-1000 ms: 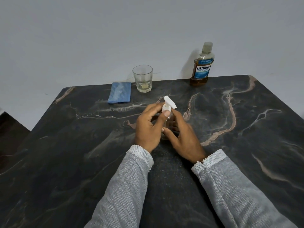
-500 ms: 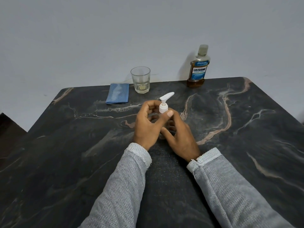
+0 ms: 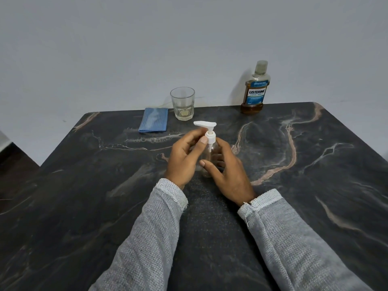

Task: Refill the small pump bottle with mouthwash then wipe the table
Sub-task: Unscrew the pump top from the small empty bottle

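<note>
A small clear pump bottle [image 3: 206, 157] with a white pump head [image 3: 207, 128] stands on the dark marble table [image 3: 315, 164] at its middle. My left hand [image 3: 184, 159] pinches the white collar of the pump between thumb and fingers. My right hand [image 3: 227, 173] wraps round the bottle's clear body, hiding much of it. The pump nozzle points left. A Listerine mouthwash bottle [image 3: 255, 91], capped, with amber liquid, stands at the table's far edge to the right. A folded blue cloth [image 3: 154, 122] lies at the far left.
A drinking glass [image 3: 183, 103] with a little liquid in its bottom stands beside the blue cloth at the far edge. A plain wall rises behind the table. The floor shows past the table's left edge.
The pump head has turned in my left hand's fingers: its nozzle pointed right and away before and now points left. The view has shifted slightly. My right hand stays round the bottle.
</note>
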The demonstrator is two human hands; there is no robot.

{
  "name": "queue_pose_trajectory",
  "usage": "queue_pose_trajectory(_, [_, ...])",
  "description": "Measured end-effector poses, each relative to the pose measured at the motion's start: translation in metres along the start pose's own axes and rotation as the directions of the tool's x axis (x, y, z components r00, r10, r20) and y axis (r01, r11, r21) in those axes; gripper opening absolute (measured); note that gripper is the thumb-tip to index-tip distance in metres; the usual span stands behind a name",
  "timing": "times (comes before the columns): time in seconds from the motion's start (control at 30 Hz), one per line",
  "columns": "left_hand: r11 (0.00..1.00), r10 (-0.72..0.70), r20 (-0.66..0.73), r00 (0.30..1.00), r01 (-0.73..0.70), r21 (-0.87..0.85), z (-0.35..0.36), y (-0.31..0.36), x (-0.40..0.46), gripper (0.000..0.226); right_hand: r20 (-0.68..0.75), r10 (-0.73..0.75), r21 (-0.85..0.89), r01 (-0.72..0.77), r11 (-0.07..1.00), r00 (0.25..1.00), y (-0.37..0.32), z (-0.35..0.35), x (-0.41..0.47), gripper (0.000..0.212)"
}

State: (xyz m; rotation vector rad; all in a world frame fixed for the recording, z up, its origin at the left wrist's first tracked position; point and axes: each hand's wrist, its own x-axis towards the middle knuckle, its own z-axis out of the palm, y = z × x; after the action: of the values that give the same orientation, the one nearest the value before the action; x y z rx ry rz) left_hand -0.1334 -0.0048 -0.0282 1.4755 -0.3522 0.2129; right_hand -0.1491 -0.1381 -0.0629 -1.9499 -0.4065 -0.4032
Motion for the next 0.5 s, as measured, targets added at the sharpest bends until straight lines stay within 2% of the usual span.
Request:
queue_pose_trajectory(0.07, [0.998, 0.024, 0.003, 1.0, -0.024, 0.052, 0.0013, 0.0012, 0.0004, 0.022, -0.003, -0.001, -0.015, 0.001, 1.0, 1.0, 0.0009, -0.0002, -0.0001, 0.058])
queue_pose_trajectory(0.23, [1.0, -0.013, -0.063, 0.998, 0.012, -0.017, 0.0059, 0.0033, -0.0012, 0.029, 0.003, -0.002, -0.015, 0.002, 1.0, 1.0, 0.0011, -0.0001, -0.0009, 0.057])
queue_pose_trajectory(0.37, [1.0, -0.003, 0.001, 1.0, 0.003, 0.008, 0.0024, 0.0026, -0.0013, 0.025, 0.002, 0.011, 0.002, -0.011, 1.0, 1.0, 0.0004, 0.0002, -0.0006, 0.057])
queue_pose_trajectory(0.5, [0.999, 0.006, 0.0, 1.0, -0.005, 0.047, 0.0008, 0.0016, 0.0001, 0.022, -0.001, 0.003, -0.001, -0.003, 1.0, 1.0, -0.0009, -0.0003, -0.0001, 0.057])
